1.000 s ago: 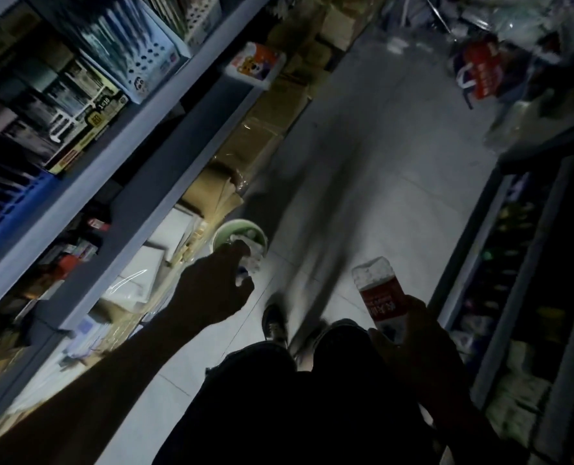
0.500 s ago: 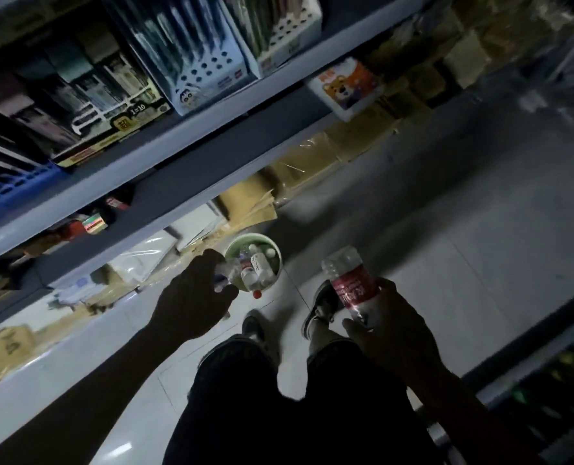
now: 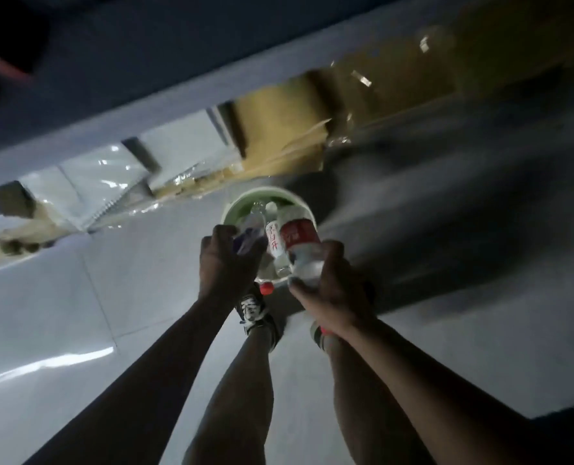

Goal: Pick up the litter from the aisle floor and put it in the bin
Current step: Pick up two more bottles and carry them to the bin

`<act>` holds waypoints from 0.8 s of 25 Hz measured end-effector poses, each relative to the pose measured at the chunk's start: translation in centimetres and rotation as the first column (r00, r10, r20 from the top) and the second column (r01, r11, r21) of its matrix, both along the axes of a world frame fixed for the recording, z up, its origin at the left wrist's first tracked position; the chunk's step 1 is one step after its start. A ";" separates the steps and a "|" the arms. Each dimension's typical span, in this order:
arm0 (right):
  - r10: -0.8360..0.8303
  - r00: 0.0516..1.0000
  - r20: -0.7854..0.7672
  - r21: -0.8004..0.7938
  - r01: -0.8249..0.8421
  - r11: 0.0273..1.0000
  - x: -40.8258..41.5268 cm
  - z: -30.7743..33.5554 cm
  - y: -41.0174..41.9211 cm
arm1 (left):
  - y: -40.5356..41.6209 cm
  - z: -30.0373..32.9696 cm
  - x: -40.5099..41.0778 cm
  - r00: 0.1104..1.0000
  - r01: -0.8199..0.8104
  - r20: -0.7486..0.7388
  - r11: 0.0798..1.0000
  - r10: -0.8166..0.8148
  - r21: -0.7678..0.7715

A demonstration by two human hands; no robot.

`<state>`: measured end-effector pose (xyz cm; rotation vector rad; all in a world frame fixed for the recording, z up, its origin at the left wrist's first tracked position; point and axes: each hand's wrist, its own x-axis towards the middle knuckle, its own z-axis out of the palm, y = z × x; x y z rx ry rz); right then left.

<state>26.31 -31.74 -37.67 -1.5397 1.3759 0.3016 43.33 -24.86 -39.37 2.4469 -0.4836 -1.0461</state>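
I see a red label [image 3: 298,233] with pale characters on the clear bottle [image 3: 304,253] in my right hand [image 3: 332,290], too blurred to read. Beside it, a white label [image 3: 272,242] on a second bottle carries red characters, also unreadable.

We've got a small round bin [image 3: 300,201] on the pale aisle floor, right up against the bottom shelf, white rim with a green inside. It's pretty full already: clear plastic bottles are jammed in, one with a red cap [image 3: 266,288] poking over the near edge. The red-label bottle [image 3: 299,245] we're holding is clear and crinkly, tilted over the bin's right side, touching the ones inside.
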 end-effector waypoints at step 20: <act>0.368 0.919 -0.145 0.052 -0.364 0.930 -0.8 9.8 3.4 | 9.3 12.1 2.3 0.911 0.412 -0.020 0.911 -0.412 -0.007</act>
